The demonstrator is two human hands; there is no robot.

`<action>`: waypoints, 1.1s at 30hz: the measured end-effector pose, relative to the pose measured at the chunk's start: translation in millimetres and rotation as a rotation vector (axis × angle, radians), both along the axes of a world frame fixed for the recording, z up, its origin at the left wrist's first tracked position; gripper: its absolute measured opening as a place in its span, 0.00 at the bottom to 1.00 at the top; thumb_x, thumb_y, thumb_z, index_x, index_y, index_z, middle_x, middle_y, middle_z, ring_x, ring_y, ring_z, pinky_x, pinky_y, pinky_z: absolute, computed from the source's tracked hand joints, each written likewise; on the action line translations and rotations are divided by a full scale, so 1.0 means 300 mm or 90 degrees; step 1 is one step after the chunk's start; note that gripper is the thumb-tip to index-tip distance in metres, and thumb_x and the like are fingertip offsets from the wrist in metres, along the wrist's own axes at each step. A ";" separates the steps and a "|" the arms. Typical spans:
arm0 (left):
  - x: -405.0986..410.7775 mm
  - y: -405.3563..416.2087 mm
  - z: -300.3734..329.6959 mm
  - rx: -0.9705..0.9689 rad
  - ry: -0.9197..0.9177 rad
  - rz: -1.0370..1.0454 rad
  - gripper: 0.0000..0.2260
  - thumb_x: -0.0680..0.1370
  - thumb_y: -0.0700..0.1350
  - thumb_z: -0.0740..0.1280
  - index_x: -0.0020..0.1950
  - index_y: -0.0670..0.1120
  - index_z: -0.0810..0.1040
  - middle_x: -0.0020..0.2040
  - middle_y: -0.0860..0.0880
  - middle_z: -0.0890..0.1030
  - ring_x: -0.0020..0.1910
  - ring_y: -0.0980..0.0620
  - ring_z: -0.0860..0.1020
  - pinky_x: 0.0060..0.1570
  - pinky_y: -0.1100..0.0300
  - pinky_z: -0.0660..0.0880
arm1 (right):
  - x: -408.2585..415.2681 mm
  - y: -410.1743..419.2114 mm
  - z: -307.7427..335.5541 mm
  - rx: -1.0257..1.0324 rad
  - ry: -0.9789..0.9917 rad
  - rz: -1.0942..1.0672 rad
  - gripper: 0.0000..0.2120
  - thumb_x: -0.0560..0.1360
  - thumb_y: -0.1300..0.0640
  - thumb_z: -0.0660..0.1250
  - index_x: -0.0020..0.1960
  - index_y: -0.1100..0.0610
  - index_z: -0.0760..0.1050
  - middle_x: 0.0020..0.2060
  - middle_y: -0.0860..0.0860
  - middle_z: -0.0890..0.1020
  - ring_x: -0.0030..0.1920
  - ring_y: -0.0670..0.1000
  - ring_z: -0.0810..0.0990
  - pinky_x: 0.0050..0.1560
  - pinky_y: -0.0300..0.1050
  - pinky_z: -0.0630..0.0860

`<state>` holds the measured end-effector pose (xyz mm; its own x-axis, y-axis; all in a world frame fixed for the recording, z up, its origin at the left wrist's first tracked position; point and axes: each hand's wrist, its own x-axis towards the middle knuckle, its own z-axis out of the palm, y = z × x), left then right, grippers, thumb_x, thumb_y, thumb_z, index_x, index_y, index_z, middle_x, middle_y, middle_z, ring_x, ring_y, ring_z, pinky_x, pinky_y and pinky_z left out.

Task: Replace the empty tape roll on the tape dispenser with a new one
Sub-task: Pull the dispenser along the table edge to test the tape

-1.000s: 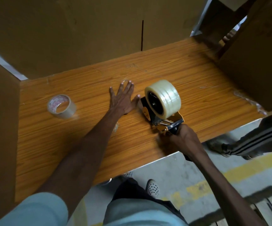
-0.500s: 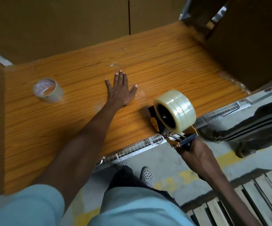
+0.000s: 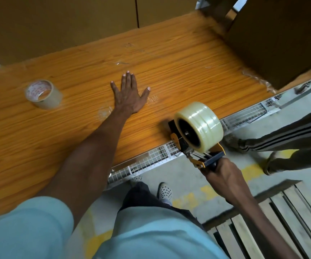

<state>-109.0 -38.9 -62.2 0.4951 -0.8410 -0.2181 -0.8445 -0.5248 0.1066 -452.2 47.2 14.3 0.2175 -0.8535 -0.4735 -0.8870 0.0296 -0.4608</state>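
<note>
The left hand lay flat and spread on the wooden table, gripping nothing, while the right hand was clenched round the handle of the tape dispenser at the table's near edge, a full tape roll mounted on it; the nearly empty roll sat far left

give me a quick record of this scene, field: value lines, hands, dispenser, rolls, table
left hand: flat, palm down on the table, fingers spread, holding nothing
right hand: gripping the tape dispenser handle
tape dispenser: at the table's near edge, front end over the wood
new tape roll: full, clear, mounted on the dispenser
old tape roll: nearly empty, lying alone at the left of the table
table: orange wood grain, cardboard around it
</note>
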 end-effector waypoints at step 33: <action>-0.003 -0.012 -0.030 -0.017 -0.048 0.007 0.41 0.77 0.69 0.41 0.80 0.40 0.46 0.81 0.44 0.46 0.80 0.46 0.45 0.72 0.34 0.38 | -0.146 0.120 -0.304 0.219 -0.213 -0.200 0.15 0.72 0.52 0.70 0.35 0.62 0.72 0.22 0.51 0.71 0.24 0.52 0.68 0.27 0.47 0.69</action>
